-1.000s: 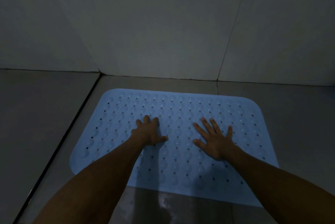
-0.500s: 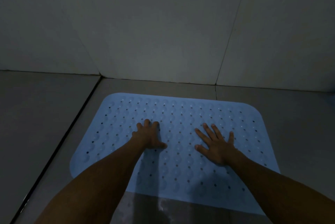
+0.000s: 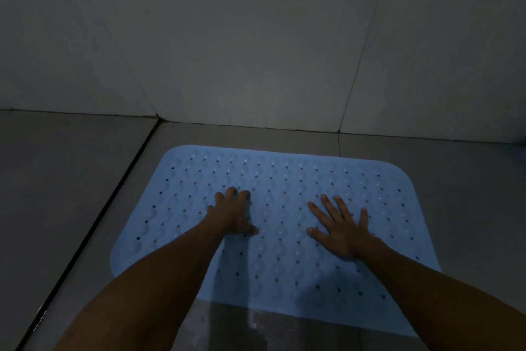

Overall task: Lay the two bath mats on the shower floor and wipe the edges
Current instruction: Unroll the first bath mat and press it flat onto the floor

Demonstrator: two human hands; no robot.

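Nearest the camera, two bare forearms reach out over the shower floor [image 3: 85, 194], and between them a strip of wet-looking tile shows just in front of the near edge of the blue bath mat [image 3: 284, 259]. That edge lies flat on the floor, as far as the dim light lets one judge.

Further out, both hands rest on the middle of the mat. The left hand [image 3: 232, 215] presses down with its fingers fairly close together and the thumb stuck out toward the right; the right hand [image 3: 340, 228] lies flat with its fingers [image 3: 327, 205] spread wide. Neither grip is clamped on anything: both are apart, palms down, pushing on the rubber surface.

Beyond the hands the mat runs on, dotted with drain holes and rows of suction bumps, to its rounded far corners. Its far edge stops near the foot of the wall [image 3: 256, 52] but not touching it, and its left side sits just beside the dark groove [image 3: 108, 202] that runs along the floor toward the far left corner.

The step in hand looks like pressing the first mat down so its suckers take hold. Only one mat is in view, so the task seems well short of halfway. The next move probably calls for working the flat palms outward to the corners, then fetching the second mat and setting it alongside without overlap. Wiping the edges comes later; no cloth is visible.
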